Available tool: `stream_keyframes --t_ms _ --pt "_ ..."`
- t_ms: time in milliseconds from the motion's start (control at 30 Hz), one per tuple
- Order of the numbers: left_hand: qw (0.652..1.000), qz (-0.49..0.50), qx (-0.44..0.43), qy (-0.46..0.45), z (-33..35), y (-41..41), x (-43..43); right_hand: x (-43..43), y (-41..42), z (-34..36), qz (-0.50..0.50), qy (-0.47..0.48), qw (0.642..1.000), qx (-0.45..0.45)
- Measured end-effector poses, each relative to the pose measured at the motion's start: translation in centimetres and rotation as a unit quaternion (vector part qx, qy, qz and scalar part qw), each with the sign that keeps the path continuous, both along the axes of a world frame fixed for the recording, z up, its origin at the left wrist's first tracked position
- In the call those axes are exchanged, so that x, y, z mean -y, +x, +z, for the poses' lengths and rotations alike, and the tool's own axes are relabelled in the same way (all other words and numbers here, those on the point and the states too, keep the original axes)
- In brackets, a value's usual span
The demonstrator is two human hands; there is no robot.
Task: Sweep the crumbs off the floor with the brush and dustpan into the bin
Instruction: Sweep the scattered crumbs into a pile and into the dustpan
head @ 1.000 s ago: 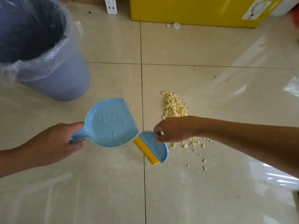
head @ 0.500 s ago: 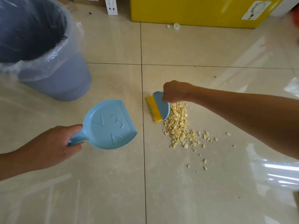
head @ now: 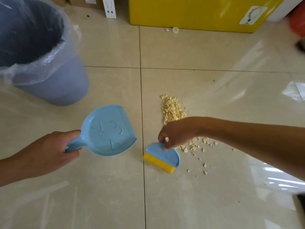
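Floor: glossy beige ceramic tiles (head: 107,195), dark grout lines crossing left of centre. Pale yellow broken crumbs (head: 172,111) lie in a long heap on the tile right of the vertical grout line, with loose bits scattered to the right. Grey-blue round plastic bin with clear liner (head: 62,90) stands far left. Large yellow box (head: 189,12) stands at the far edge; a small clear-white cap (head: 175,29) lies just before it.

Left hand (head: 47,151) grips dustpan (head: 109,131) handle; pan empty, mouth toward floor (head: 214,204) seam. Right hand (head: 178,133) pinches brush (head: 162,157), yellow bristles down-left. Crumbs (head: 172,111) piled beyond right hand, scattered to its right. Lined bin (head: 54,86) upper left.
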State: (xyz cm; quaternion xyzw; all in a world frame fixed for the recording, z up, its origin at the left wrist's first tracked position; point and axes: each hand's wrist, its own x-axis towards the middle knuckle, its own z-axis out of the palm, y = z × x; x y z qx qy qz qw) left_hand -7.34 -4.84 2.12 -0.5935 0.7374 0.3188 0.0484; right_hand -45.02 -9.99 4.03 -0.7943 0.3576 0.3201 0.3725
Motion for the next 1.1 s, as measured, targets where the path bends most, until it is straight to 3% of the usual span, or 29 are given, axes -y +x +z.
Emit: stream_keyframes --t_ms 200,367,800,967,1100 --pt "1.0 -0.026 -0.004 -0.002 -0.3 -1.5 0.0 -3.1 -2.8 -0.4 0.136 0.082 0.982 -0.1" --pt "0.999 -0.031 -0.016 0.025 -0.5 -3.0 0.4 -6.6 -5.9 -1.0 0.24 -0.048 0.96 -0.137" --pt "0.998 -0.06 -0.008 0.024 -0.5 -5.0 1.2 2.6 -4.4 1.3 0.149 -0.278 0.944 -0.093" --pt "0.999 -0.041 -0.013 0.014 0.2 -4.2 1.5 5.3 -4.0 4.2 0.069 -0.19 0.977 -0.073" --pt "0.999 -0.043 -0.003 0.015 0.4 -3.8 1.0 2.7 -4.2 6.2 0.032 -0.051 0.998 -0.032"
